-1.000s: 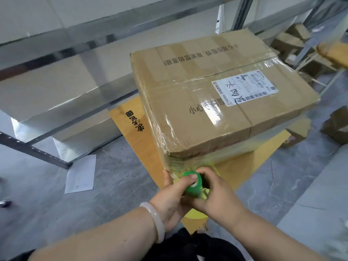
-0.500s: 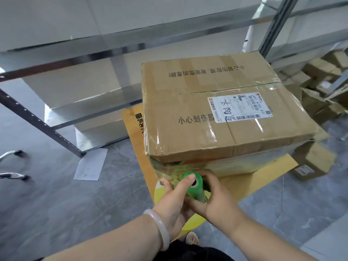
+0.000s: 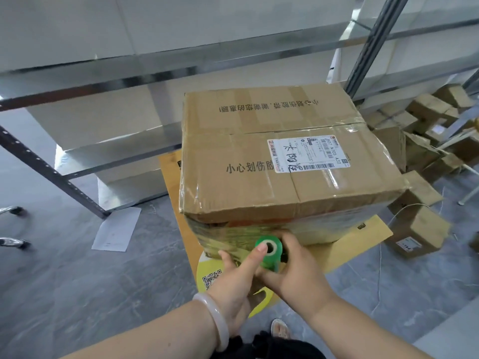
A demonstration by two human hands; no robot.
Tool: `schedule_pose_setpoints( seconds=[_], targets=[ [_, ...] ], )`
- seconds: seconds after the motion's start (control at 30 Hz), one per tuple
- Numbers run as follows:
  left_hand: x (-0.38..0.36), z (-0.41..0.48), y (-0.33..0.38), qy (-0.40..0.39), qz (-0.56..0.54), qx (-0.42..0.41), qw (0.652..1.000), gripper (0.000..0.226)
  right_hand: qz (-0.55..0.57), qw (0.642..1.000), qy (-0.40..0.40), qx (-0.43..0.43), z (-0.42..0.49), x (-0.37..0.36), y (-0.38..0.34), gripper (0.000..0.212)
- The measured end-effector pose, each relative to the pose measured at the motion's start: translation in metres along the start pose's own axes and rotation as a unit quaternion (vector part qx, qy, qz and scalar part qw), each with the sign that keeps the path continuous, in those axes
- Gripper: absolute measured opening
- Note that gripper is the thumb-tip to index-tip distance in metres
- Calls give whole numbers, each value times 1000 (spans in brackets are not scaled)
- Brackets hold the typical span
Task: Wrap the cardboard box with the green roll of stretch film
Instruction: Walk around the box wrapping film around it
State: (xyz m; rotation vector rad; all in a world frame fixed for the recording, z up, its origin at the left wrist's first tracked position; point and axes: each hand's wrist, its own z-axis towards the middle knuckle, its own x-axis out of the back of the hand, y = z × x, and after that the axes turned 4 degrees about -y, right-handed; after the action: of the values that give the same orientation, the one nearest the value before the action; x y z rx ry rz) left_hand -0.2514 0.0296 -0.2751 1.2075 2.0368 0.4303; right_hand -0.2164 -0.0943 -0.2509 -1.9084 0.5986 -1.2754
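Both my left hand [image 3: 233, 278] and right hand [image 3: 298, 270] grip the green roll [image 3: 269, 255], pressed against the box [image 3: 259, 177] front; small cartons [image 3: 420, 229] lie right.

Green roll [image 3: 269, 255] between fingers | brown cardboard box [image 3: 272, 161] beyond fingertips, black print, white label [image 3: 308, 154] | yellow-tinted film band [image 3: 233, 235] beside fingers | pale pink bangle [image 3: 216, 320] | grey floor [image 3: 77, 281]

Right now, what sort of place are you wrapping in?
Probably a warehouse or packing room: grey metal racking, a pile of small brown cardboard parcels on the floor, and a white shipping label on the large cardboard box.
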Motion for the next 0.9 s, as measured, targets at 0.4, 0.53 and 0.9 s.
schedule_pose_setpoints(
  seconds=[0.4,0.53,0.9],
  targets=[
    [-58,9,0,124,-143,-53,980,131,-33,983,-133,118,13,54,23,50],
    [-62,19,0,137,-146,-57,978,131,-73,978,-137,139,21,64,24,53],
    [-80,30,-1,163,-131,-73,975,125,-112,966,-173,152,46,84,30,60]
  ],
)
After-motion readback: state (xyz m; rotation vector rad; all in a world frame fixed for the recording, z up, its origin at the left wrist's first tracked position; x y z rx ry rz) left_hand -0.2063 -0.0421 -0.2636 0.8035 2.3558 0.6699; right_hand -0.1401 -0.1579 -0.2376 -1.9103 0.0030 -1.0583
